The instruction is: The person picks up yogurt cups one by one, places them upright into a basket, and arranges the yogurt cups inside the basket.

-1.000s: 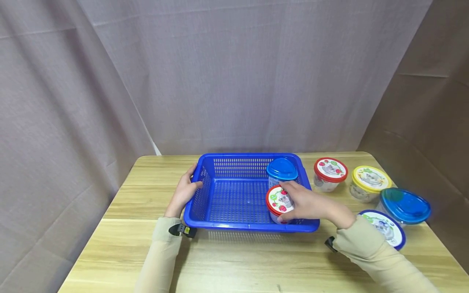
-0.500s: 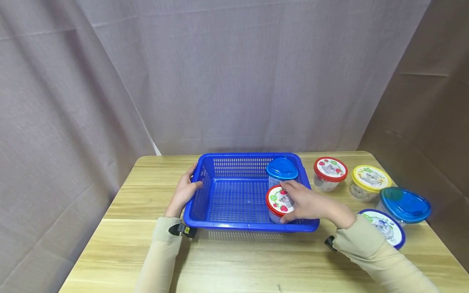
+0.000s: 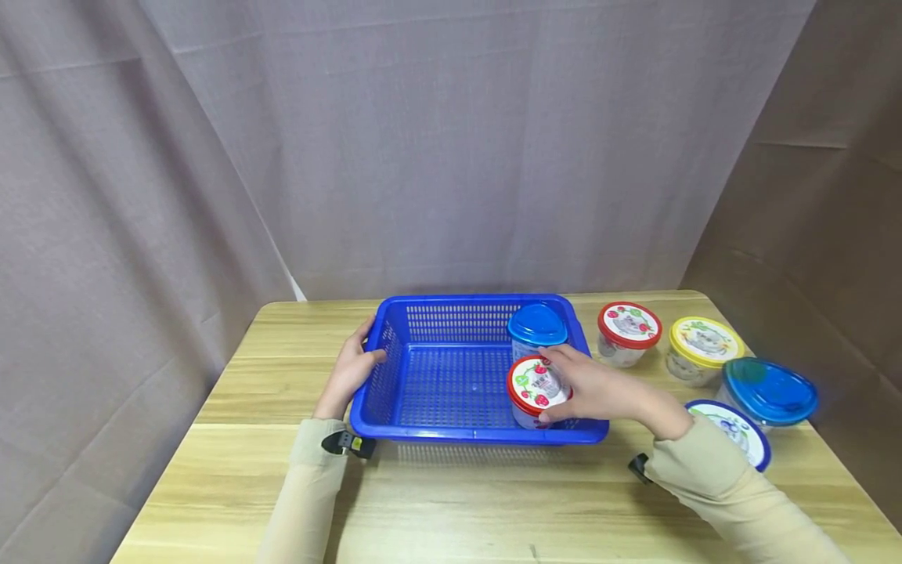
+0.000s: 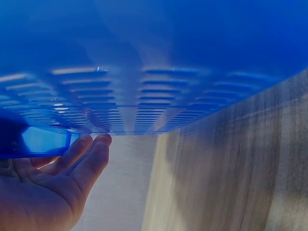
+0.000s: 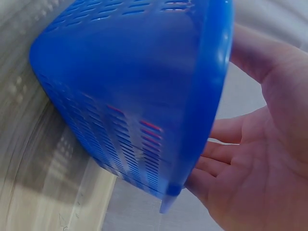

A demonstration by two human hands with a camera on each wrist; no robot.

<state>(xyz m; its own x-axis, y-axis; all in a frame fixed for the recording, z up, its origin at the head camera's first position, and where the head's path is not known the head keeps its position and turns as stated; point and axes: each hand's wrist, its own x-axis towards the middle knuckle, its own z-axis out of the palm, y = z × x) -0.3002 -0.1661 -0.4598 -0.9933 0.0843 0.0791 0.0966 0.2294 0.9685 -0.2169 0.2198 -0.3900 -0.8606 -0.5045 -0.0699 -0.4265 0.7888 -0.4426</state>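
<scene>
A blue slotted plastic basket (image 3: 451, 434) sits on the wooden table. My left hand (image 3: 348, 374) grips its left rim, the thumb over the edge and the fingers along the outside wall; the left wrist view shows those fingers under the rim. Inside the basket's front right corner stands a round tub with a red lid (image 3: 527, 385) and strawberry print. My right hand (image 3: 599, 389) reaches over the right rim and holds this tub between thumb and fingers. Just behind it, also in the basket, is a clear tub with a blue lid (image 3: 537, 323).
Right of the basket stand a second red-lidded tub (image 3: 630, 327), a yellow-lidded tub (image 3: 705, 343), a larger blue-lidded tub (image 3: 770, 390) and a white-and-blue-lidded tub (image 3: 740, 432), partly behind the right sleeve. A grey curtain (image 3: 451, 157) hangs behind the table (image 3: 451, 509).
The head view has shifted slightly, so everything appears a little further left. Both hands keep their holds on the basket and the red-lidded tub.
</scene>
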